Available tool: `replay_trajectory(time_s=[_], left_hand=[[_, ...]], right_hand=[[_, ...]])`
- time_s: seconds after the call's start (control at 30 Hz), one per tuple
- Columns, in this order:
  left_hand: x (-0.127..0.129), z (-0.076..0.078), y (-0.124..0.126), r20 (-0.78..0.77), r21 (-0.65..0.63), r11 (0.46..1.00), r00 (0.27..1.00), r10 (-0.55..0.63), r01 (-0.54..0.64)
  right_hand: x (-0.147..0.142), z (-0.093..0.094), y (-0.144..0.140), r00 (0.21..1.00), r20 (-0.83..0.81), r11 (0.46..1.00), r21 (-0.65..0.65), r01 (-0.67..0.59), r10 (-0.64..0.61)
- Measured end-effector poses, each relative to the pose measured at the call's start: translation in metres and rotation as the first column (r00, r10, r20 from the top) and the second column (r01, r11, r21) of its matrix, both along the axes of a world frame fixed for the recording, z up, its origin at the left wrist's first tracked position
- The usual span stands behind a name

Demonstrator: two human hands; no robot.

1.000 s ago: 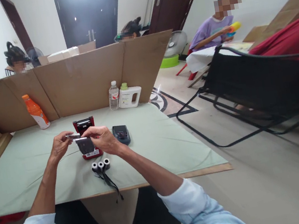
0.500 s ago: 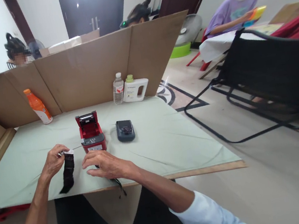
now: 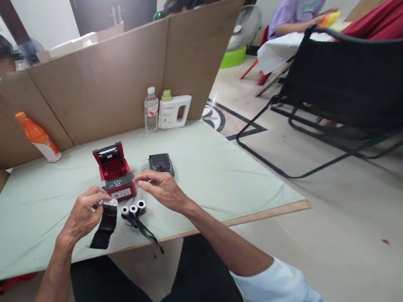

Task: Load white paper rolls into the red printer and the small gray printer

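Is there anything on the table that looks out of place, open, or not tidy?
The red printer stands with its lid raised, so its paper bay is open. A loose black strip hangs from the roll in the left hand and trails onto the table. Thin black strips from the three small rolls dangle over the table's front edge.

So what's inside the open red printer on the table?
The red printer has its lid tipped up, showing a red paper bay with no roll visible in it. The bay's floor is hidden by its front edge. Three paper rolls lie on the table nearby.
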State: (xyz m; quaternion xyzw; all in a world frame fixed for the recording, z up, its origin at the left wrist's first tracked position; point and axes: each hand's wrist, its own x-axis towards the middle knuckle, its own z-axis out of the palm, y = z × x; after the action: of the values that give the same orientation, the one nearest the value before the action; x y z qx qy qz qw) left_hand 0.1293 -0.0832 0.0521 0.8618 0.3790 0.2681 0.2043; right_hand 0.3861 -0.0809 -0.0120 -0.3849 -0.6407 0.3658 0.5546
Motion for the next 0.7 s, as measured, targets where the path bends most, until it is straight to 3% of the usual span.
replay_trajectory(time_s=[0.1, 0.17, 0.23, 0.3, 0.4, 0.47, 0.57, 0.7], left_hand=[[0.040, 0.011, -0.001, 0.097, -0.003, 0.993, 0.989, -0.114, 0.115], [0.069, 0.010, -0.002, 0.135, -0.004, 0.985, 0.976, -0.171, 0.173], [0.094, 0.000, -0.001, 0.094, -0.009, 0.974, 0.970, -0.223, 0.225], [0.111, -0.017, 0.001, -0.078, -0.008, 0.975, 0.972, -0.220, 0.220], [0.121, -0.044, 0.007, -0.415, -0.007, 0.989, 0.899, -0.137, 0.148], [0.121, -0.058, 0.011, -0.551, -0.004, 0.993, 0.828, -0.103, 0.120], [0.119, -0.068, 0.015, -0.634, -0.015, 0.993, 0.767, -0.102, 0.119], [0.120, -0.069, 0.014, -0.664, -0.019, 0.992, 0.740, -0.108, 0.129]], right_hand=[[0.007, -0.001, -0.003, 0.999, -0.046, 1.000, -0.024, 0.017, -0.018], [0.014, -0.003, -0.002, 0.993, -0.089, 0.996, -0.042, 0.078, -0.082], [0.025, -0.009, 0.002, 0.978, -0.129, 0.985, -0.077, 0.153, -0.162], [0.036, -0.019, 0.007, 0.963, -0.155, 0.971, -0.125, 0.204, -0.222], [0.049, -0.041, 0.013, 0.961, -0.141, 0.958, -0.200, 0.207, -0.237], [0.051, -0.055, 0.015, 0.970, -0.112, 0.952, -0.245, 0.185, -0.218], [0.046, -0.071, 0.016, 0.978, -0.081, 0.945, -0.286, 0.161, -0.191], [0.036, -0.082, 0.017, 0.984, -0.072, 0.946, -0.297, 0.133, -0.161]])
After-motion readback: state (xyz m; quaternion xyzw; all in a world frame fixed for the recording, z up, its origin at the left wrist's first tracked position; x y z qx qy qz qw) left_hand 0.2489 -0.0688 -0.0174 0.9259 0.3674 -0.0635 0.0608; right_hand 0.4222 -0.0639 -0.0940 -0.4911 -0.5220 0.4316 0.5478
